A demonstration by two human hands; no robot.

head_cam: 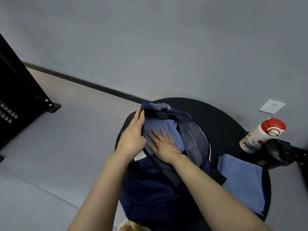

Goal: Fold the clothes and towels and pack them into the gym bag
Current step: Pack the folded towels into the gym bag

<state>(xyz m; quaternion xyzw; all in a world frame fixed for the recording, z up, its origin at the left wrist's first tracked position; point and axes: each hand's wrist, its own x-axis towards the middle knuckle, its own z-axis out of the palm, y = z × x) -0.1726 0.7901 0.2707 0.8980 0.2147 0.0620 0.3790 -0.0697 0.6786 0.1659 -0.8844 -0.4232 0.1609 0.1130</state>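
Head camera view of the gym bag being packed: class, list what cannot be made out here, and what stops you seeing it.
- Gym bag: anything beneath the blue garment is covered by it and the right hand.
- Left hand: fingertips hidden behind the bag's rim.
- Black bottle: yellow print too small to read.
- Object at the bottom edge: cut off by the frame.
- Blue towel: near edge hidden by the right forearm.

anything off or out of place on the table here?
Nothing damaged or spilled. The blue towel lies flat on the round black table beside the gym bag, not yet packed. The right hand presses blue clothing into the bag; the left hand holds its rim open.
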